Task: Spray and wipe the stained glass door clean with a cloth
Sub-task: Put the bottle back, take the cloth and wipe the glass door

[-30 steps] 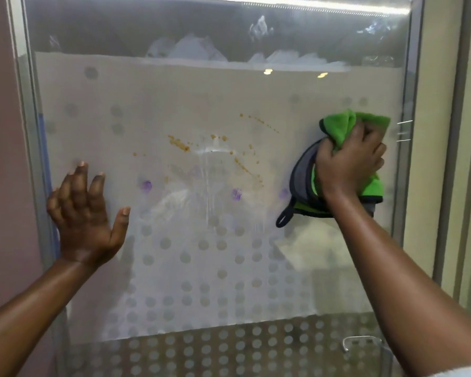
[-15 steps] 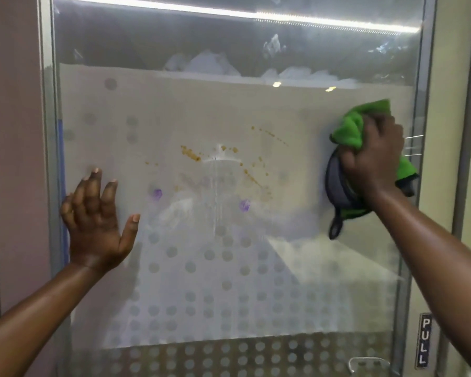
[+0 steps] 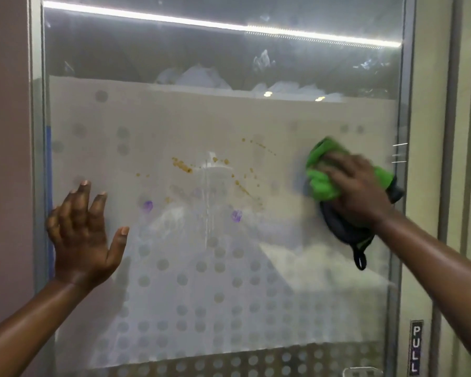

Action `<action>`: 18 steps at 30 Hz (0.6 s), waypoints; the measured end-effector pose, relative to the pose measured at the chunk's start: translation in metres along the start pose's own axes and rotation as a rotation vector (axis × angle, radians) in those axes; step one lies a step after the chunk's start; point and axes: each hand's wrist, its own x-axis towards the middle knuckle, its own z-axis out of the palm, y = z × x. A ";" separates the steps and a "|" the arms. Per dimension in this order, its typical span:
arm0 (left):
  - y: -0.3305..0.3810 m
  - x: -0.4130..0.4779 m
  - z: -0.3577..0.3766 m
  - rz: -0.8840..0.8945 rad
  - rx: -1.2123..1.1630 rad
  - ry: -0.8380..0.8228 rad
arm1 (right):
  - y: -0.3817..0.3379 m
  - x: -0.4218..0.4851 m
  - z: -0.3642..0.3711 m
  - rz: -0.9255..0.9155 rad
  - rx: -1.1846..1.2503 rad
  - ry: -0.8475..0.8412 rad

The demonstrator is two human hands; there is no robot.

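1. Glass door (image 3: 174, 126) fills the view. It is frosted and dotted across the middle and lower part and clear at the top.
2. Brown splatter (image 3: 182, 165) sits dead centre on the pane. Two purple smudges (image 3: 148, 206) lie just below it, well apart from each other.
3. Right hand (image 3: 356, 191) is up near the door's right edge, with the arm reaching in from the lower right. Its grip is clamped on the cloth (image 3: 321, 183), fingers laid over the bunch and pressing it to the glass. Hand and cloth are both blurred.
4. The green folds stick out to the left of the fingers. The dark grey part hangs under the palm, with a loop (image 3: 360, 261) dangling.
5. Left hand (image 3: 82, 240) is raised by the left edge, forearm coming up from the lower left. The palm faces the pane, the fingers are spread and the thumb is out to the right, so the grip is apart and holds nothing. I cannot tell whether it touches the glass.
6. A PULL label (image 3: 416, 349) is on the frame at the lower right.
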 end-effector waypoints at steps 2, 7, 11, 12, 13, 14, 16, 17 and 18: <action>0.001 0.000 0.000 -0.004 -0.006 0.005 | 0.027 0.023 -0.011 0.284 -0.014 0.087; -0.001 0.000 0.002 -0.004 -0.014 0.005 | -0.019 0.086 -0.008 0.895 0.067 0.307; -0.002 0.001 0.002 -0.008 -0.024 0.003 | -0.109 0.051 0.018 0.369 0.156 0.104; -0.002 0.000 0.002 -0.010 -0.027 0.004 | -0.119 0.033 0.022 0.193 0.146 0.033; -0.001 0.000 0.001 -0.010 -0.027 0.004 | -0.116 0.020 0.021 0.033 0.123 -0.022; -0.001 0.001 0.000 -0.009 -0.028 0.003 | -0.101 0.017 0.018 -0.102 0.103 -0.063; -0.001 0.001 -0.001 0.000 -0.029 0.007 | -0.060 0.030 0.010 -0.171 0.061 -0.088; -0.001 0.001 -0.001 0.003 -0.030 0.009 | -0.038 0.041 0.006 -0.086 0.045 -0.046; -0.002 0.001 0.000 0.005 -0.029 0.010 | -0.018 0.055 0.002 0.049 0.032 0.017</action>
